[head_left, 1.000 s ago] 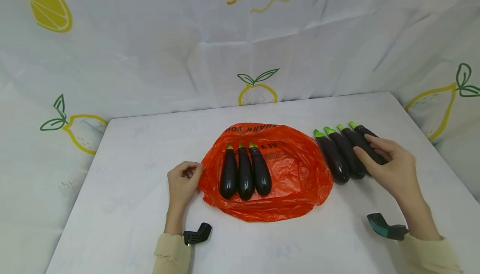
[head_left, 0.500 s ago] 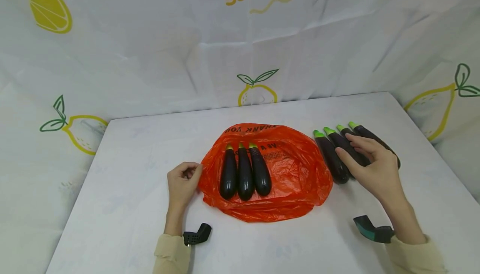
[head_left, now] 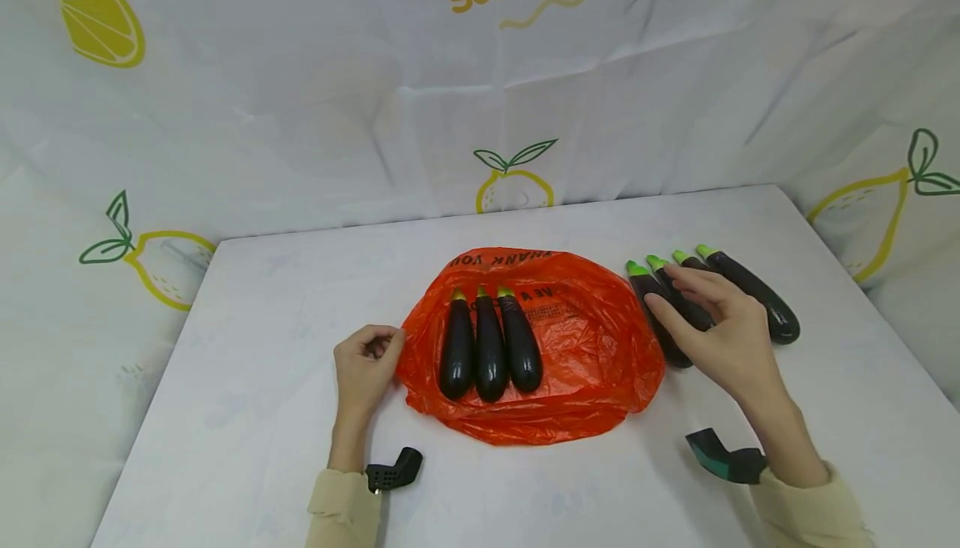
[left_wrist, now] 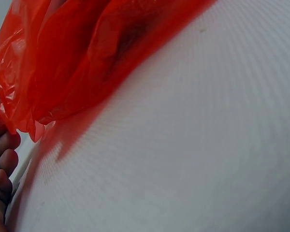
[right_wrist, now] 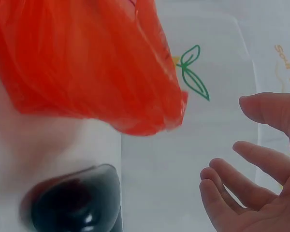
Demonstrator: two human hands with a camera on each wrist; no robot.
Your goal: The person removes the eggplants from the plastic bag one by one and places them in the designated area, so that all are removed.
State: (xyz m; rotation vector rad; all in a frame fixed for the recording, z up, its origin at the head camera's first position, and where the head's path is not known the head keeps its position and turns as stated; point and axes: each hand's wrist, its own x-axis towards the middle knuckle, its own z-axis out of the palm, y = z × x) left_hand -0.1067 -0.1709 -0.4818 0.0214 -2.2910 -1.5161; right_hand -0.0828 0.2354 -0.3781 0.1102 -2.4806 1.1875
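My left hand (head_left: 365, 369) pinches the left rim of a red plastic bag (head_left: 592, 356), which lies spread on the table. In the left wrist view, curled fingers (left_wrist: 6, 162) meet the edge of the bag. Three dark eggplants (head_left: 491, 348) lie side by side on the left half of the bag, stems pointing away. Over a row of several more eggplants (head_left: 753, 285), right of the bag, hovers my right hand (head_left: 727, 331), its fingers spread and holding nothing. It partly covers the middle ones. In the right wrist view, one eggplant's rounded end (right_wrist: 79, 200) shows below the bag.
A white table (head_left: 247, 414) carries everything, with its back edge against a white cloth (head_left: 300, 114) printed with lemons. Black wrist devices (head_left: 395, 470) stick out at both sleeves.
My right hand has moved left across the row, from the rightmost eggplants toward the bag, uncovering the rightmost one. The left hand, the bag and the three eggplants on it stay put.
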